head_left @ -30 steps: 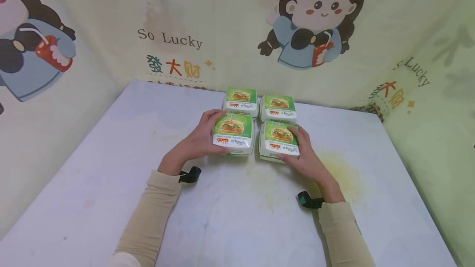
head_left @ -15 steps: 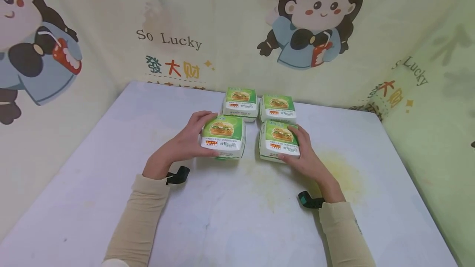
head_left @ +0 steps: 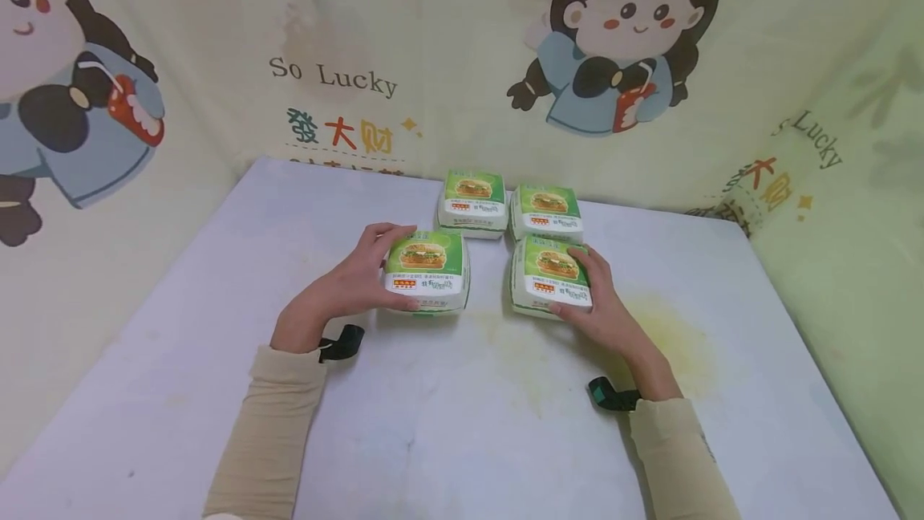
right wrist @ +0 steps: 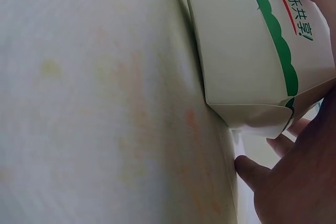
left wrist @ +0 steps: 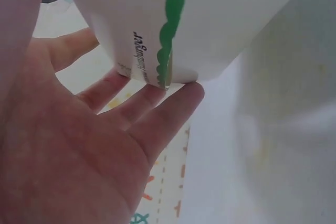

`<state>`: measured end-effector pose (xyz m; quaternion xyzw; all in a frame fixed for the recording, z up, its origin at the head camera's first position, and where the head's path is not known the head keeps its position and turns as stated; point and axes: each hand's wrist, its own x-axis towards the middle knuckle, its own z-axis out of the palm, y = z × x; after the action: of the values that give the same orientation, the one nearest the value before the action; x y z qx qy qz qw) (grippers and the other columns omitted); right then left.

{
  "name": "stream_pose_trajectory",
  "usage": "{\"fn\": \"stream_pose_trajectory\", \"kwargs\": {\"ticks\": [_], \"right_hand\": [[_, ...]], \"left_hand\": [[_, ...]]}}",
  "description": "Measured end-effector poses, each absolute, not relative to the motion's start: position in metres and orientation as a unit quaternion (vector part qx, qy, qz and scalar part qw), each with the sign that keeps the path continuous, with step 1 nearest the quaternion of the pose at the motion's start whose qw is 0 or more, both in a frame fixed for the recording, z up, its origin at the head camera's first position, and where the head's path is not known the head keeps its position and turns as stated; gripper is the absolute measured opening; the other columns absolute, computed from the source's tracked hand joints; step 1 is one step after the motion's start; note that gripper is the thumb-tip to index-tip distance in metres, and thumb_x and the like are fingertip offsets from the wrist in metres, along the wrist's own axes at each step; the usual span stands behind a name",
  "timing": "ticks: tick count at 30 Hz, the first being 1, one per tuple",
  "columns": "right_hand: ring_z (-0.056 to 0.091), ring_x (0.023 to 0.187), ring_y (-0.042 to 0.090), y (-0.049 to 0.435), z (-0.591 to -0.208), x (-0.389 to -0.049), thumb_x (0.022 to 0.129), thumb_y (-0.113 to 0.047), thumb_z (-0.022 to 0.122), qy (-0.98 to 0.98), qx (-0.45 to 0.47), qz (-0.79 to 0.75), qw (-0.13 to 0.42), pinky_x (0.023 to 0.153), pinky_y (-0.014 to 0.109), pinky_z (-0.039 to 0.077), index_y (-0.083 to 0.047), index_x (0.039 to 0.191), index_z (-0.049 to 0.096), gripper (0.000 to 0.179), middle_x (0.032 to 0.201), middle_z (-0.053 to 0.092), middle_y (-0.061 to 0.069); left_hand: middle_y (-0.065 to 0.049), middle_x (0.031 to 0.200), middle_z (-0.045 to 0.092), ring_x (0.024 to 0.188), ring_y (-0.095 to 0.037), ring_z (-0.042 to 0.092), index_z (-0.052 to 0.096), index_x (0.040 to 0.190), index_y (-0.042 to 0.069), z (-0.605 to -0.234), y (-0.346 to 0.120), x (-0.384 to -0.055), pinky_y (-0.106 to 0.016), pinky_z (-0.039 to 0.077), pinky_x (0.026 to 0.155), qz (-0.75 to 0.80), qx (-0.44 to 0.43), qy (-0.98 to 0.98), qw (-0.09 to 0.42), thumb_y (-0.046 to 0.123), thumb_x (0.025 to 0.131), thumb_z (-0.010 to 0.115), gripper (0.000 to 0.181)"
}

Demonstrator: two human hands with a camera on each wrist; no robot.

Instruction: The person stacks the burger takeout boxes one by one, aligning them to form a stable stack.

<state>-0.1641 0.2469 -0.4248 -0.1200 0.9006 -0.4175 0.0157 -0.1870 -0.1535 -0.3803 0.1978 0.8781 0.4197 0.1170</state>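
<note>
My left hand [head_left: 339, 287] holds a green and white burger box [head_left: 424, 267], thumb at its front and fingers at its far left side. In the left wrist view, fingertips press along the edge of this white-sided box [left wrist: 226, 24], which has a green scalloped strip. My right hand [head_left: 609, 315] grips a second burger box [head_left: 552, 275] by its right side, fingers over the top and thumb at the front corner. The right wrist view shows that box [right wrist: 241, 51] sitting at the white table surface. A gap of table lies between the two held boxes.
Behind stand two matching burger boxes, one at the back left [head_left: 472, 203] and one at the back right [head_left: 547, 211], the latter right behind the right-hand box. A printed cloth wall [head_left: 447, 62] encloses the table [head_left: 462, 424] at the back and sides.
My left hand has drawn its burger box left and toward me, away from the others, opening a gap. The right hand keeps its hold on its box in place.
</note>
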Motion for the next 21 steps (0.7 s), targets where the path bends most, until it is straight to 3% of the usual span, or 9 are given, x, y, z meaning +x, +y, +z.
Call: {"fn": "stream_pose_trajectory", "kwargs": {"ticks": [13,21], "right_hand": [[0.007,0.151,0.04,0.25,-0.433,-0.161,0.085,-0.032,0.076,0.901,-0.12,-0.416,0.011,0.111,0.074,0.021,-0.035,0.156,0.016,0.093,0.166,-0.004,0.006],[0.011,0.149,0.037,0.246,-0.432,-0.164,0.084,-0.029,0.077,0.901,-0.126,-0.416,0.012,0.111,0.071,0.022,-0.033,0.156,0.017,0.094,0.166,-0.003,0.004]], "left_hand": [[-0.001,0.152,0.021,0.129,-0.022,0.042,0.03,0.153,0.031,-0.395,-0.151,-0.185,-0.048,0.042,0.11,0.458,0.196,0.857,0.135,0.04,0.065,0.092,0.108],[0.0,0.152,0.021,0.134,-0.022,0.035,0.03,0.153,0.031,-0.391,-0.152,-0.189,-0.047,0.04,0.109,0.426,0.208,0.871,0.127,0.049,0.065,0.09,0.107]]}}
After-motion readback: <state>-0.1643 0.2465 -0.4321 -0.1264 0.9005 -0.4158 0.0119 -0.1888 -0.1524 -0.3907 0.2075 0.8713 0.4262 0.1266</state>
